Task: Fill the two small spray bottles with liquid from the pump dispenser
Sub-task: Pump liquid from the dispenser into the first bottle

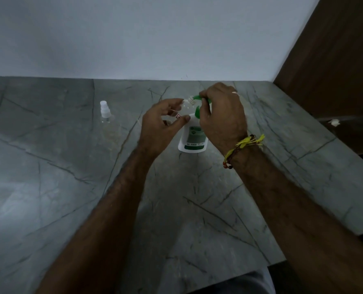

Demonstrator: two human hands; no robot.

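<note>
A white pump dispenser [192,140] with a green label and green pump head [197,98] stands on the grey marble counter [70,187]. My right hand [220,115] grips the pump head from above, fingers curled over it. My left hand [161,122] holds a small clear spray bottle [183,108] between thumb and fingers, its open threaded neck right at the green spout. A second small clear spray bottle [105,113] with its white cap on stands upright at the left, apart from both hands.
A pale wall runs along the counter's back edge. A brown wooden panel [333,56] rises at the right, with a crumpled white scrap [333,122] on a dark ledge below it. The counter's front edge lies near my body.
</note>
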